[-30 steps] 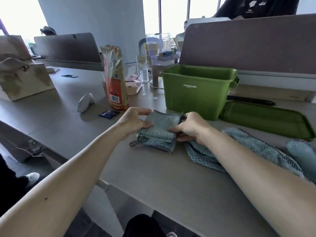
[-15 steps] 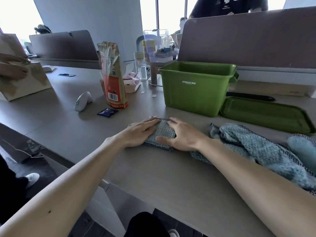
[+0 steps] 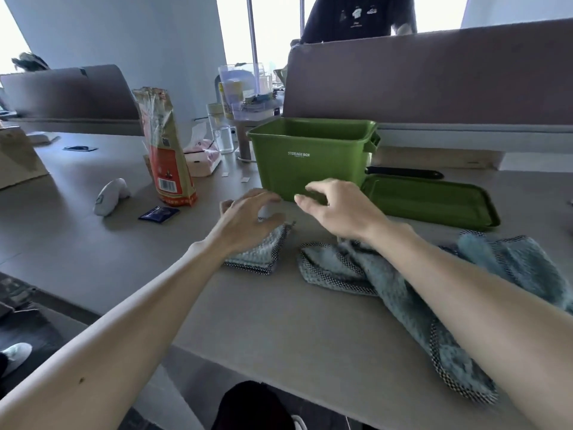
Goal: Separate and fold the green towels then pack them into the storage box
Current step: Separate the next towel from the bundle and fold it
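Note:
A small folded green towel [image 3: 263, 254] with a checked border lies on the grey table [image 3: 279, 321], just in front of the green storage box [image 3: 305, 158]. My left hand [image 3: 248, 220] hovers over its far end, fingers loosely curled and holding nothing. My right hand [image 3: 333, 207] is raised in front of the box wall, fingers relaxed and empty. To the right lies a loose heap of green towels [image 3: 387, 274], partly under my right forearm. The box stands open; its inside is hidden from here.
The box's green lid [image 3: 434, 201] lies flat to the right of the box, a black tool behind it. Left of the box stand a red snack bag [image 3: 166, 156], a white mouse [image 3: 110, 197], a blue sachet [image 3: 158, 214], a water bottle and tissues. A person stands behind the partition.
Both hands have lifted off the folded towel, which they were pressing flat half a second ago. The towel now lies free on the table. The view has shifted closer.

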Action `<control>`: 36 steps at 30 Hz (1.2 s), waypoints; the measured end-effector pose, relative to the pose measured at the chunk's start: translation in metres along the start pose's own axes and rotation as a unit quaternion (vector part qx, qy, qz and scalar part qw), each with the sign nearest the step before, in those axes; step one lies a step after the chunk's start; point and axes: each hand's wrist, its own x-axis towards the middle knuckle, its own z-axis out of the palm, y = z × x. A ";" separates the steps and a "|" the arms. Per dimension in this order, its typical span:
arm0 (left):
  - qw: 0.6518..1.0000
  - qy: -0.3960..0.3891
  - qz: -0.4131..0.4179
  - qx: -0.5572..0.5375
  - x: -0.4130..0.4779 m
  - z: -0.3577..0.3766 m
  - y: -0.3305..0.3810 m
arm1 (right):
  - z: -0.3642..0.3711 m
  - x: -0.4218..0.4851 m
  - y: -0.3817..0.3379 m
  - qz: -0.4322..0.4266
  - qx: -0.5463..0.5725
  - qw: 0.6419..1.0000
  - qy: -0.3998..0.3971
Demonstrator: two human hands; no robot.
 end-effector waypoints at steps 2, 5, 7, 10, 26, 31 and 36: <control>0.999 -0.027 0.023 -0.033 0.009 0.013 0.031 | -0.025 -0.011 0.015 0.025 -0.006 1.000 0.018; 0.994 -0.087 0.022 -0.058 0.019 0.036 0.073 | -0.054 -0.032 0.046 0.095 -0.030 0.994 0.042; 0.989 -0.130 0.004 -0.063 0.025 0.050 0.090 | -0.068 -0.049 0.068 0.155 -0.064 0.985 0.041; 0.982 -0.185 0.013 -0.046 0.033 0.067 0.103 | -0.078 -0.070 0.094 0.209 -0.113 0.970 -0.057; 0.916 -0.056 0.120 -0.379 0.092 0.075 0.185 | -0.119 -0.069 0.128 0.103 0.389 0.895 0.192; 0.890 -0.016 0.137 -0.434 0.103 0.079 0.202 | -0.136 -0.060 0.134 0.100 0.464 0.855 0.209; 0.881 -0.017 0.149 -0.449 0.103 0.070 0.219 | -0.154 -0.063 0.133 0.074 0.466 0.868 0.155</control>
